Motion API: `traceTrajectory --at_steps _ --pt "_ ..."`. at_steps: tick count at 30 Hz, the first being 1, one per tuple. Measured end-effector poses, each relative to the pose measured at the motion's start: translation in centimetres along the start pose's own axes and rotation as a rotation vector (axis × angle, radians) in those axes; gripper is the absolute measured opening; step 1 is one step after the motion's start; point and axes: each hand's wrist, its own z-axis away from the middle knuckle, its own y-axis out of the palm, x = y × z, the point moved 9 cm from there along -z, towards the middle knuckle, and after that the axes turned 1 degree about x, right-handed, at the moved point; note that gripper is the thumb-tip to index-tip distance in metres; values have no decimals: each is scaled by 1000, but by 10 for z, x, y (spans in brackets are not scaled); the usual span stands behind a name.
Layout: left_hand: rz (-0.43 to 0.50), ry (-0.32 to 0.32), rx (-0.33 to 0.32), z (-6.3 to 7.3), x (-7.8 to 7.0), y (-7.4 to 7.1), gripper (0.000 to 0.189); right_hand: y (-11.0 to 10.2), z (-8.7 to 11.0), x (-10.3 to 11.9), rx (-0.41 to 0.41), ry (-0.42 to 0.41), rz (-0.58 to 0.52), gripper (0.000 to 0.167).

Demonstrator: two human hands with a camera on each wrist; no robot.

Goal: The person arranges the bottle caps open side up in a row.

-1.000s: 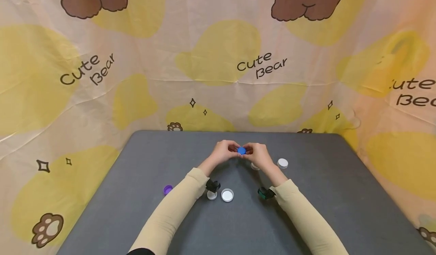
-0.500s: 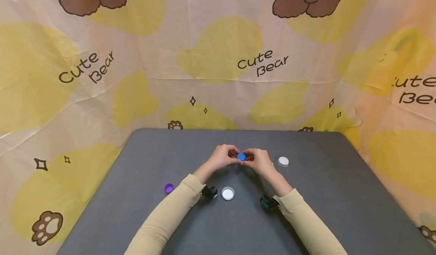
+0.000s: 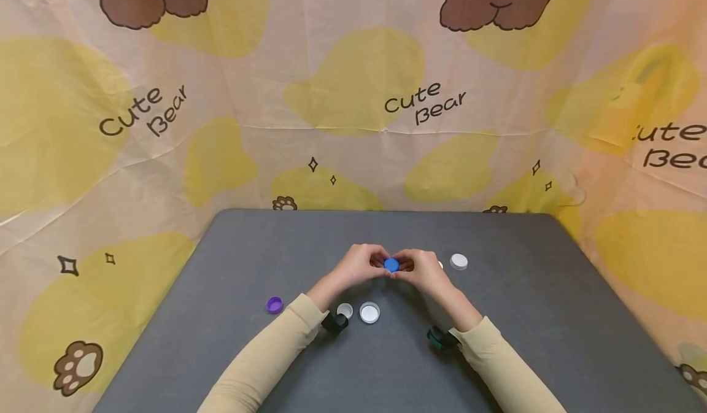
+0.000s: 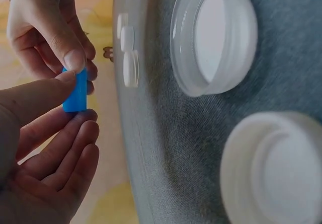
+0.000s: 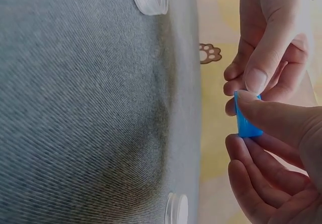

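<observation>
A small blue bottle cap (image 3: pixel 391 265) is held above the table between my two hands, its flat round top showing in the head view. My left hand (image 3: pixel 358 266) pinches its left side with thumb and fingers. On the right side, my right hand (image 3: pixel 424 272) also pinches it. In the left wrist view the blue cap (image 4: pixel 76 94) stands edge-on between the thumbs and fingertips, and the hands nearly touch. The right wrist view shows the blue cap (image 5: pixel 247 118) from the other side, its lower edge near the right fingers.
On the grey table (image 3: pixel 309 241) lie a purple cap (image 3: pixel 274 305) at left and two white caps, one large (image 3: pixel 369 313) and one smaller (image 3: pixel 345 311), near the left wrist camera (image 3: pixel 335 323). Another white cap (image 3: pixel 459 261) lies beyond the right hand, which partly hides one more.
Both hands have drawn back toward the body with the blue cap between them. The left forearm has shifted, so the smaller white cap beside its wrist camera shows more.
</observation>
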Motion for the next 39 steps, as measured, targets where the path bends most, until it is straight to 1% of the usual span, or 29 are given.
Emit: traceTrajectory --at_steps 3,8,13,21,26,35,39 --pt "-4 0 13 4 -1 3 25 2 5 0 11 -9 -6 31" --pt "-16 9 24 11 0 8 26 6 12 2 21 -52 -39 31" --pt "-7 18 32 17 1 12 26 9 16 5 26 -80 -66 31" --pt "-5 28 41 26 1 15 26 14 24 7 44 -62 -67 32" --pt "-3 29 47 31 0 17 25 15 29 9 48 -65 -62 32" --pt "37 39 63 40 0 24 23 16 38 9 57 -63 -82 32" --pt "48 33 65 43 -1 25 23 16 41 9 61 -58 -94 31"
